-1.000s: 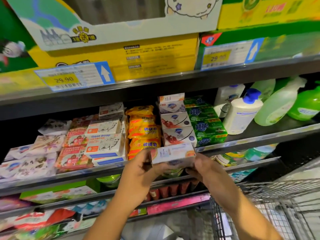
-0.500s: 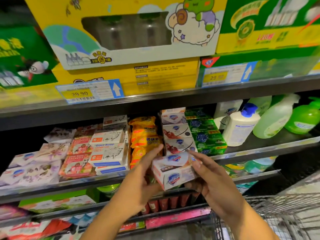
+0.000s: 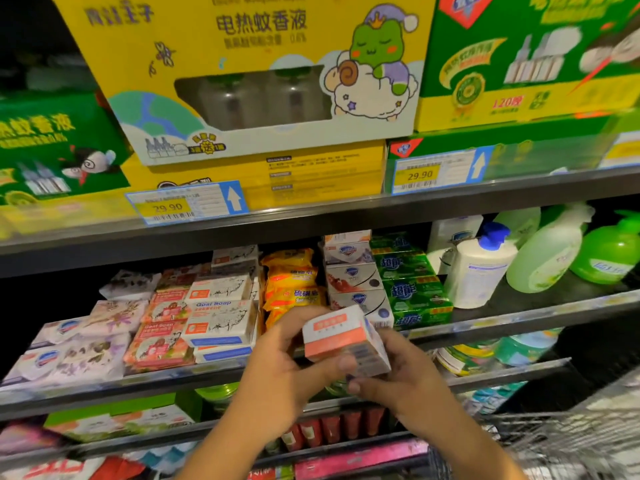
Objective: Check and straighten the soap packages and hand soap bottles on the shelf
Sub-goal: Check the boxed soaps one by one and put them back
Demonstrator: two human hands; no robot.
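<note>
My left hand (image 3: 277, 372) and right hand (image 3: 405, 379) grip the soap box (image 3: 332, 337) tilted askew, and its stack (image 3: 356, 282) lies just behind and above it, nearer my right hand.

The soap shelf (image 3: 145, 381) is filled along its front edge, from the flowered packs (image 3: 86, 355) at the left to the green soap stack (image 3: 412, 296). The stacks stand tight side by side. Overhead clearance is widest at the left, where a dark band separates the low stacks from the upper shelf (image 3: 311, 220). At the right, a bare strip of shelf runs in front of the pale spray bottle (image 3: 543, 258) and green pump bottle (image 3: 606, 254). The white bottle (image 3: 474, 271) stands just beside the green stack. The left hand (image 3: 277, 372) and right hand (image 3: 408, 382), gripping a soap box (image 3: 343, 337), occupy the approach to the orange packs (image 3: 291, 278). A wire cart (image 3: 571, 441) obstructs the lower right.
</note>
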